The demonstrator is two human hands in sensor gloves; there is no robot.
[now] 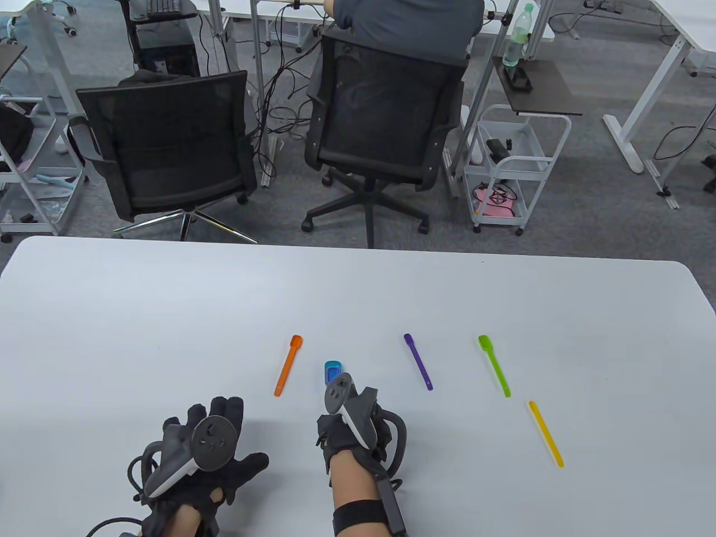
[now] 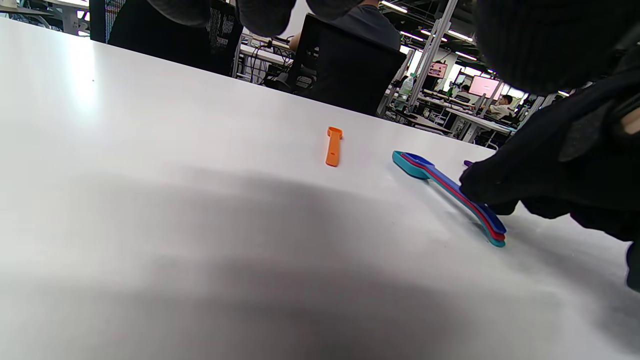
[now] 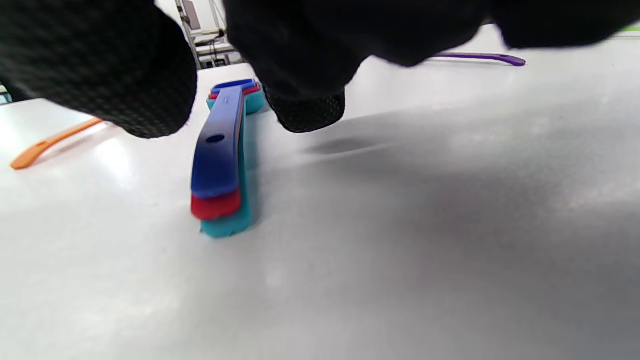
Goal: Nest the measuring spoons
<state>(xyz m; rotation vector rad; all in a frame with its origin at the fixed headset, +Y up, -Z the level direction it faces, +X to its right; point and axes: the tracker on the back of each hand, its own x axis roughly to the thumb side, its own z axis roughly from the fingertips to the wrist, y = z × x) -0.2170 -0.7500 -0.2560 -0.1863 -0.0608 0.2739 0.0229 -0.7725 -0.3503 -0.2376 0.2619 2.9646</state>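
The white table [image 1: 168,313] carries everything. The left hand [image 1: 204,447] lies flat, fingers spread, holding nothing. The right hand [image 1: 358,425] hovers over the nested stack [image 3: 222,150] of teal, red and blue spoons; whether its fingers touch the handles cannot be told. The stack's long axis runs away from the person. The orange spoon [image 1: 288,364] lies just left, nearest either hand, unobstructed; purple [image 1: 418,361], green [image 1: 494,366] and yellow [image 1: 546,433] spoons lie rightward.
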